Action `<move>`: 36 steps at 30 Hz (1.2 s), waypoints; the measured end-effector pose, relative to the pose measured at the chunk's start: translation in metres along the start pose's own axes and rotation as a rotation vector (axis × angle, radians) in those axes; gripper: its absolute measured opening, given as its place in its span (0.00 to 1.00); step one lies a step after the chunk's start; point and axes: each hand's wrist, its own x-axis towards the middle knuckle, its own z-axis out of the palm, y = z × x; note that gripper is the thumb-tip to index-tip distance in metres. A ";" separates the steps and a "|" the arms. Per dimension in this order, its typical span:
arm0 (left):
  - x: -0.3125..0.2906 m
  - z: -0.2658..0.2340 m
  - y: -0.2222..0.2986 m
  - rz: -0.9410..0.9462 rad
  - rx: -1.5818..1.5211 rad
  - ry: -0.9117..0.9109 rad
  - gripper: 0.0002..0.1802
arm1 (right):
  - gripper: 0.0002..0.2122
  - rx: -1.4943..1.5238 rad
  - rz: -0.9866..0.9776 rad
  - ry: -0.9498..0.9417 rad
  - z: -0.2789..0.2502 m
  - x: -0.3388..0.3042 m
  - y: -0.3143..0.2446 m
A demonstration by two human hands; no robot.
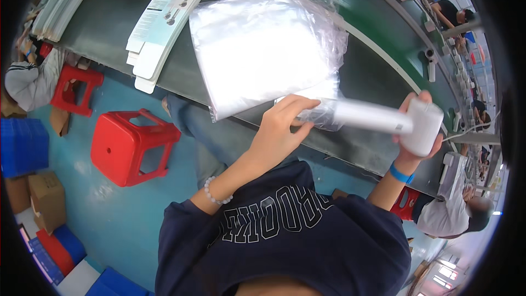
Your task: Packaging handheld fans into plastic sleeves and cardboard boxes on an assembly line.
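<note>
A white handheld appliance (372, 116) with a long tube-shaped body and a rounded block-like end is held out to the right, its tube blurred by motion. My right hand (406, 145) is wrapped around the block-like end. At the other end of the tube, my left hand (280, 126) pinches a clear plastic bag (323, 114) that covers this end. Beyond my left hand, a large stack of clear plastic bags (257, 49) lies on the dark work table (378, 71). Which exact kind of appliance it is I cannot tell.
Flattened printed cartons (164, 27) lie left of the bags, with more cartons (59, 8) at the far left. A green conveyor belt (378, 11) runs behind, bearing white parts. Red stools (123, 145) and blue bins (23, 145) stand on the floor. Other people sit at both sides.
</note>
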 end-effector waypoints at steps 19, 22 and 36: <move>0.005 0.027 0.024 0.030 -0.211 -0.200 0.34 | 0.30 -0.768 0.126 0.093 0.077 -0.036 0.016; 0.008 0.030 0.026 0.064 -0.239 -0.216 0.35 | 0.28 -1.005 0.036 0.136 0.074 -0.035 0.016; 0.021 0.022 0.023 0.259 -0.051 -0.206 0.34 | 0.25 -1.253 -0.179 0.483 0.108 -0.025 0.060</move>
